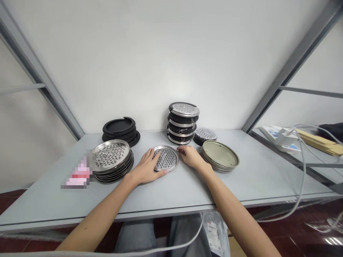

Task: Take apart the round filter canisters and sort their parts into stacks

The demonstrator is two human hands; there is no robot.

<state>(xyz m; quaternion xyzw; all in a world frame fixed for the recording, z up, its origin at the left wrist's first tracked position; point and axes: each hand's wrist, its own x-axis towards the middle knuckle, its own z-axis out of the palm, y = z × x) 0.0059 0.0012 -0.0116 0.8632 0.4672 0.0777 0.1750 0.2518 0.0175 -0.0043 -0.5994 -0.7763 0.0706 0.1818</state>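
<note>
A round metal grater plate [168, 159] with raised teeth lies flat on the table in front of me. My left hand [147, 167] rests over its left side, fingers spread and touching the plate. At the plate's upper right edge, my right hand [190, 156] is closed in a pinch; whatever is between its fingertips is too small to make out. Behind stands a tall stack of grater plates in black rings [183, 123], with thin wire loops hanging from it. To the left is a pile of larger grater plates [112, 157].
Black plastic rings [119, 130] are piled at the back left. Shallow olive-coloured metal discs [220, 154] are stacked right of my right hand, with a low pile of grater plates [205, 134] behind. A white cable [304, 171] hangs over the table's right side.
</note>
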